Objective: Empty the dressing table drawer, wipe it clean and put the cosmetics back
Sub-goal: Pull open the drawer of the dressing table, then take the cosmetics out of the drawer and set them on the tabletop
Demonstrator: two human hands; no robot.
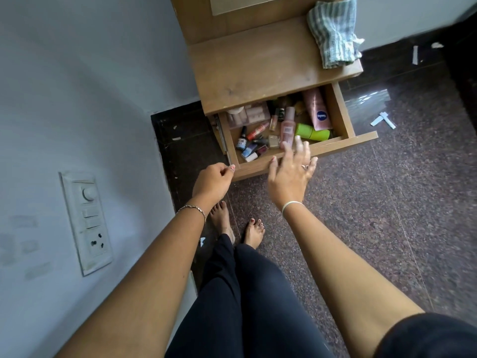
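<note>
Counter (258, 71) carries a striped cloth (333, 34) at its far right. Drawer (338, 109) below is pulled out and full of cosmetics (260, 140), so emptying looks barely begun. Right hand (289, 174) is over the front edge, fingers (287, 149) spread wide and empty, tips near a pink bottle (287, 126). Left hand (213, 179) is by the drawer's left corner, loosely curled, empty. Next: grip one bottle and lift it to the counter.

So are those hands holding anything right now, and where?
Nothing is held. The right hand hovers spread over the drawer front, near a pink bottle; the left hand is loosely curled, empty.
</note>
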